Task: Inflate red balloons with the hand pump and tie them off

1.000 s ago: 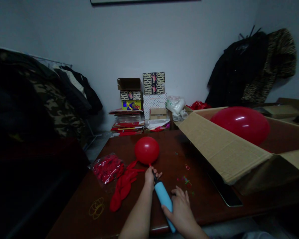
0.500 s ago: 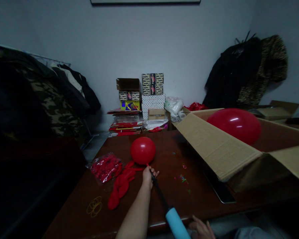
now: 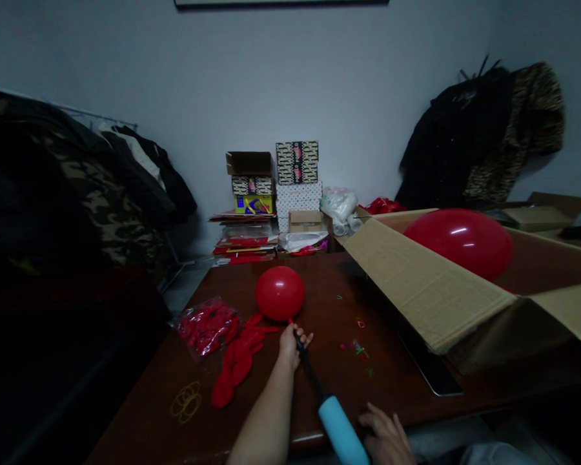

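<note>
An inflated red balloon (image 3: 279, 294) rests at the black front end of a hand pump (image 3: 341, 429) with a light-blue barrel. My left hand (image 3: 291, 344) is closed around the pump's black nozzle, right at the balloon's neck. Beside the blue barrel, at the bottom edge, my right hand (image 3: 386, 434) has its fingers stretched apart and seems to hold nothing. The pump's rear end is out of view. To the left of my forearm lie limp red balloons (image 3: 237, 361) and a clear bag of red balloons (image 3: 207, 326).
A large open cardboard box (image 3: 426, 278) with a big red balloon (image 3: 459, 242) stands on the right. A phone (image 3: 430, 365) lies beside it. Small coloured rubber bands (image 3: 357, 349) and yellow bands (image 3: 186, 402) are scattered on the brown table (image 3: 324, 278). Stacked boxes (image 3: 297, 171) stand behind.
My right hand has come up slightly beside the pump barrel, showing more of its fingers. The left hand keeps its hold at the balloon's neck. The view has shifted a little.
</note>
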The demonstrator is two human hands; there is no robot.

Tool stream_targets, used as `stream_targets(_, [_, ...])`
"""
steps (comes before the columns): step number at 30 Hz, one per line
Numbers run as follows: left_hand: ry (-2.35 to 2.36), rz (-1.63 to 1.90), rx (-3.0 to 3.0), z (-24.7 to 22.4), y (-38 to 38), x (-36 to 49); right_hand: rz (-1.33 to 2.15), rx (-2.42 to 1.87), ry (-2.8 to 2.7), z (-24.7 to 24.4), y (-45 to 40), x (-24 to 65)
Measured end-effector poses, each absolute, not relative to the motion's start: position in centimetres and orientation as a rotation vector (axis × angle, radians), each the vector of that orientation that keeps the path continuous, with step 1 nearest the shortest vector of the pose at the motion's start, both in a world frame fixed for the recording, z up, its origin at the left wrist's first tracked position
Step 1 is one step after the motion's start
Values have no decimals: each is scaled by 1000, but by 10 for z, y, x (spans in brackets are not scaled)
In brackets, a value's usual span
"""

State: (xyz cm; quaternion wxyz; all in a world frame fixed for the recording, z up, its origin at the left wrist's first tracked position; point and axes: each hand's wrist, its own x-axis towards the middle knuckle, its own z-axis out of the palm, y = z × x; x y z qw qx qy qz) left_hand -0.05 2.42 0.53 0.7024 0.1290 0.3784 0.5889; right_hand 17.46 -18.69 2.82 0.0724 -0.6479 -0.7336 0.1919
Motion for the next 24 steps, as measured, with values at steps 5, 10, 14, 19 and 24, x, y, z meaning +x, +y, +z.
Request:
stream_targets(5, [789, 1299, 294, 3, 23, -3, 534, -1932, -2163, 51, -156, 147])
stream_targets(10, [774, 1262, 298, 5, 23, -7, 462, -1926, -2048, 58, -122, 119])
stream_targets(14, [774, 1281, 315, 4, 25, -6, 447, -1928, -2030, 47, -119, 115])
stream_targets(19, [771, 1321, 354, 2, 23, -1, 428, -1951, -2028, 41, -131, 116])
stream_targets(24, [816, 1360, 349, 2, 20, 1, 463, -1926, -2065, 41, -149, 127])
